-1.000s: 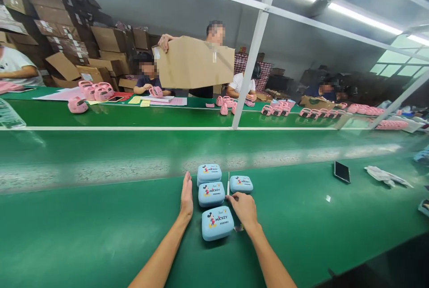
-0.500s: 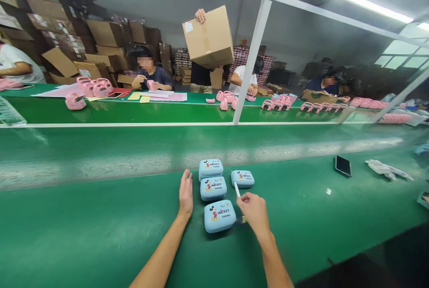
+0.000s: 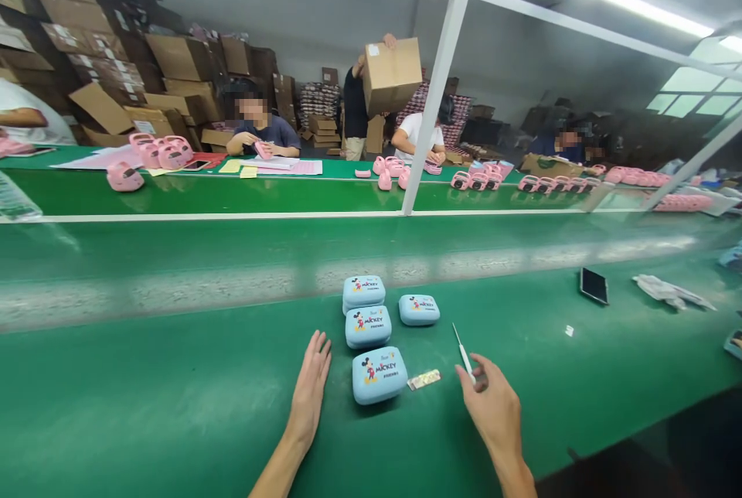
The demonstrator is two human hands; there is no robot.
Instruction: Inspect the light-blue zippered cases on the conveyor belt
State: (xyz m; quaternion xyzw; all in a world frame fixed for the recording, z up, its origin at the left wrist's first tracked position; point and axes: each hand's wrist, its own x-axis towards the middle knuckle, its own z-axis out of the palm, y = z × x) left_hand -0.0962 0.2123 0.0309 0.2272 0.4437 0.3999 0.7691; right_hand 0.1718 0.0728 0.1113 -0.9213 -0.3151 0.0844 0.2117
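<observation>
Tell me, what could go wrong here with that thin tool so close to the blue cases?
The right hand pinches a thin white tool only by its lower end, so it might slip onto the table. Its tip points toward the blue cases, whose printed lids could get scratched. The small foil strip lies loose beside the nearest case and could be brushed away. The left hand rests flat, holding nothing.

Slim white tool (image 3: 464, 353), tip up-left
</observation>
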